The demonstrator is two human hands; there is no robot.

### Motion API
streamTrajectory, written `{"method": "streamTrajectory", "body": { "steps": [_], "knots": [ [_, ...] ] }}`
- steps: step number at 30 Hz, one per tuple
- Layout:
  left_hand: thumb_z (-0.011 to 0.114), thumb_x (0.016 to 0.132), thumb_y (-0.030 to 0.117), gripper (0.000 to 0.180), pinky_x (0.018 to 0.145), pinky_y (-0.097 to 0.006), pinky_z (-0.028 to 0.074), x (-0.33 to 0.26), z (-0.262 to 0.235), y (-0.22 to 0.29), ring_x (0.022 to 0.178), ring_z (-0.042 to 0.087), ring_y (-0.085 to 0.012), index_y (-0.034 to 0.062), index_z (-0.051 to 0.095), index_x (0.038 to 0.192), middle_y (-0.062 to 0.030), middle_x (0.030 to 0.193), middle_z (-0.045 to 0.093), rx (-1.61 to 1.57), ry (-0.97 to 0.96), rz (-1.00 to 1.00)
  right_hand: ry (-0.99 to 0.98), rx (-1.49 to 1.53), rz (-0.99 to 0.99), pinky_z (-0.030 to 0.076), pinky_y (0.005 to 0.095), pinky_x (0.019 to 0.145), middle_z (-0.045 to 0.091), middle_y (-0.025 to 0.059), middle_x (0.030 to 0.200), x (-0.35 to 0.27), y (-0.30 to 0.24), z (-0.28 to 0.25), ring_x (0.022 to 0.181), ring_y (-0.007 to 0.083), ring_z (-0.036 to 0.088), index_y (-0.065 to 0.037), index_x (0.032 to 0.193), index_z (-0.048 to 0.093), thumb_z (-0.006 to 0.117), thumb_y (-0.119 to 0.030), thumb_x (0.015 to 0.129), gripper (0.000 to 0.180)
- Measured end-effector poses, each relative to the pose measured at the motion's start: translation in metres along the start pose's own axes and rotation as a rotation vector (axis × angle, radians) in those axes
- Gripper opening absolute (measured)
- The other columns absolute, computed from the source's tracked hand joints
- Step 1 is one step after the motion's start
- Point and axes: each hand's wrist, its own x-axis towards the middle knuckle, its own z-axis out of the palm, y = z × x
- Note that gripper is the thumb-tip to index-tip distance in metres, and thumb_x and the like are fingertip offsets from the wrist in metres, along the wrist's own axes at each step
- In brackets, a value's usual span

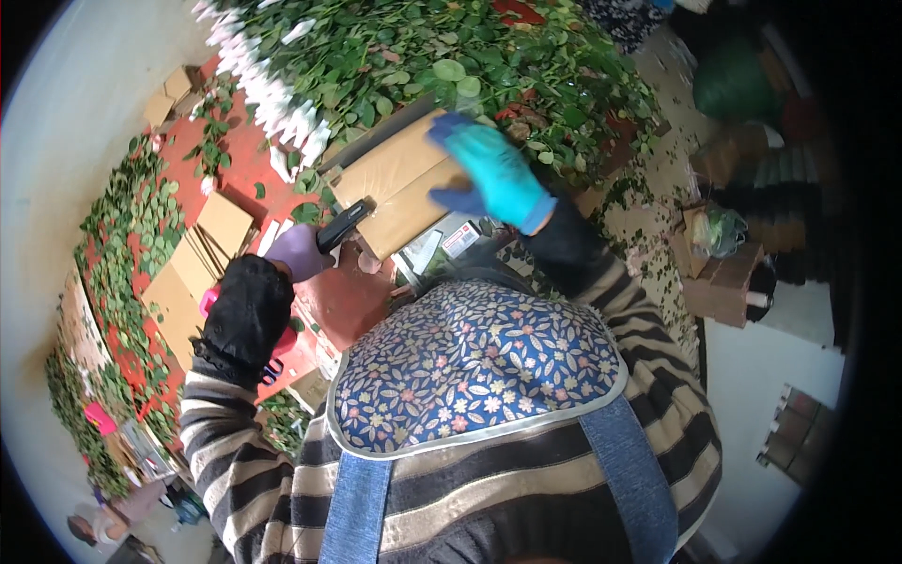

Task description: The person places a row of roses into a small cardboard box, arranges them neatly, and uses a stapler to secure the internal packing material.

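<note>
My left hand (pixel 299 252), in a purple glove, is closed around a black stapler (pixel 344 226). The stapler's tip rests at the left edge of a brown cardboard piece (pixel 395 188) with a clear, shiny film on it. This cardboard lies in front of me, in a shallow grey frame (pixel 381 132). Over its right end is my right hand (pixel 498 174), in a teal glove with dark blue fingertips. Its fingers are stretched and apart, slightly blurred, and whether they press on the cardboard is hard to tell.
Leafy cut stems (pixel 451 66) with white-wrapped heads (pixel 272 103) pile up beyond the frame. Flat cardboard pieces (pixel 183 282) lie left on the red table (pixel 249 155), near blue-handled scissors (pixel 272 372). A brown box (pixel 722 282) stands to the right. Another person (pixel 103 522) is far off, lower left.
</note>
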Motion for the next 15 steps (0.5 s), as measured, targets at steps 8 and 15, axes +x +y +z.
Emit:
{"method": "streamTrajectory", "body": {
  "steps": [8, 15],
  "knots": [
    [0.077, 0.071, 0.029, 0.040, 0.082, -0.040, 0.052, 0.012, -0.015, 0.007, 0.095, 0.068, -0.0329, 0.0029, 0.070, 0.101, -0.0190, 0.096, 0.070, 0.050, -0.032, -0.021, 0.002, 1.151, 0.828, 0.031, 0.0250, 0.113, 0.046, 0.0077, 0.146, -0.031, 0.042, 0.046, 0.134, 0.0132, 0.043, 0.003, 0.144, 0.041, 0.043, 0.000, 0.101, 0.043],
    [0.072, 0.078, 0.012, 0.046, 0.081, -0.035, 0.050, -0.020, 0.013, -0.034, 0.089, 0.065, -0.0231, 0.0091, 0.062, 0.123, -0.0118, 0.093, 0.069, -0.354, -0.030, 0.128, -0.014, 0.985, 0.696, 0.033, 0.0252, 0.112, 0.048, 0.0051, 0.143, -0.035, 0.054, 0.050, 0.130, 0.0096, 0.043, 0.002, 0.141, 0.045, 0.046, -0.006, 0.103, 0.039]
  ]
}}
